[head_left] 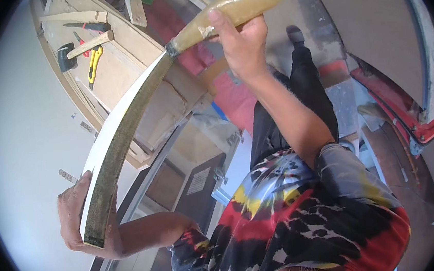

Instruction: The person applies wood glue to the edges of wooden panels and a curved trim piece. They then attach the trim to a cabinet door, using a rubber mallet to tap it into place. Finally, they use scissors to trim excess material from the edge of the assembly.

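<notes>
My left hand [90, 219] grips the lower end of a long curved strip [119, 139], its fingers partly hidden behind it. One face of the strip is white; the long edge toward me is dark and looks coated or rough. In my right hand [242, 43] is a yellowish plastic glue bottle [234, 5], tilted down to the left. The bottle's dark nozzle is at the strip's far end, seemingly touching it. My fingers wrap round the bottle's middle.
On the wooden workpiece at the upper left lie a black mallet [67, 56] with a wooden handle, a yellow utility knife [95, 66] and red-and-black hand tools [89, 27]. A glass-edged cabinet [180, 185] stands below. At the right are a red metal frame [406, 114] and large curved panels [372, 18].
</notes>
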The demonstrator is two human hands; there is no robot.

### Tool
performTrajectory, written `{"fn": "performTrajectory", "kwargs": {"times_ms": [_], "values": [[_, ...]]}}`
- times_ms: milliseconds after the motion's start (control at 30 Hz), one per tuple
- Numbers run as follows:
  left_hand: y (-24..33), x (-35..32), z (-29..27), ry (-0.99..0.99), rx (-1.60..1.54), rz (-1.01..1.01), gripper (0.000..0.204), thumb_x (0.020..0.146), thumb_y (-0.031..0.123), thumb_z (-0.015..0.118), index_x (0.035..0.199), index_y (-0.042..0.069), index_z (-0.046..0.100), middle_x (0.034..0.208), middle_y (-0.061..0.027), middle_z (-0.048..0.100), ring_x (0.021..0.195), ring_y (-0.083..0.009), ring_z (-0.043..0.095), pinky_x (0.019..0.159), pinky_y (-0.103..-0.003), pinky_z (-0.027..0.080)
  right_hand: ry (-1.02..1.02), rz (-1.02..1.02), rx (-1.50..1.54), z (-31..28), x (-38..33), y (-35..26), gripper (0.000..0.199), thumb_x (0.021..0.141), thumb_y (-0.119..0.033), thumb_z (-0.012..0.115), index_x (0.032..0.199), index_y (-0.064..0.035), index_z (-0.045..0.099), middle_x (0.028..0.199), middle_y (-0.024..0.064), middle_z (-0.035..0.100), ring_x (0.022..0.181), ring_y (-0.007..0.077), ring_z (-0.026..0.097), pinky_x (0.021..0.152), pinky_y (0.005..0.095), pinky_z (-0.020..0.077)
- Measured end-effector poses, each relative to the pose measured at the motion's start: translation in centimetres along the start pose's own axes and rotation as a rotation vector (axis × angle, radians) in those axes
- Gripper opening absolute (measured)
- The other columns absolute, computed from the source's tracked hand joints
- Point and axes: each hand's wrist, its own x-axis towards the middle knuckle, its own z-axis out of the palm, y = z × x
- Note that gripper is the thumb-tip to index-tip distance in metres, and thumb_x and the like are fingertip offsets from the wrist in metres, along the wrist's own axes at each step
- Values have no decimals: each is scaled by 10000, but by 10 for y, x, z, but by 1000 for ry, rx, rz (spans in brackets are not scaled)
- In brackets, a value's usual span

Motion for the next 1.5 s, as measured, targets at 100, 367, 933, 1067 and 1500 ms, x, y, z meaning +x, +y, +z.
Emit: {"fn": "performTrajectory", "kwargs": {"times_ms": [100,367,933,1067,1500], "values": [[2,1,4,29,-3,-39,447,592,-35,802,1035,-35,739,839,-164,719,752,-215,668,679,-297,519,-93,-56,14,9,-9,-21,340,902,-145,757,1107,19,541,979,79,660,898,143,644,790,300,544],[8,-1,4,43,81,-58,436,576,-58,800,1008,-18,750,825,-148,716,750,-202,670,676,-291,519,-21,34,79,6,-4,-14,338,891,-132,771,1109,14,558,980,73,670,868,132,649,779,286,532],[-5,-5,0,-9,-37,-177,379,684,-88,830,1040,-5,729,912,-70,711,832,-134,648,733,-263,513,-267,-131,74,46,-47,-88,252,942,-128,707,1125,24,623,1017,86,686,914,132,661,793,276,546],[-1,0,0,51,-56,-164,420,657,-24,873,1047,24,726,893,-67,722,804,-137,662,735,-270,515,-56,-161,-257,5,-3,-12,292,947,-149,701,1115,25,536,992,85,658,893,160,672,718,303,593],[-11,19,-3,76,-107,-195,577,624,243,904,1150,130,695,874,-112,747,802,-283,722,716,-382,543,-433,-199,288,129,-69,-166,308,994,-223,634,1200,-15,537,1057,107,655,931,218,703,755,391,655]]}}
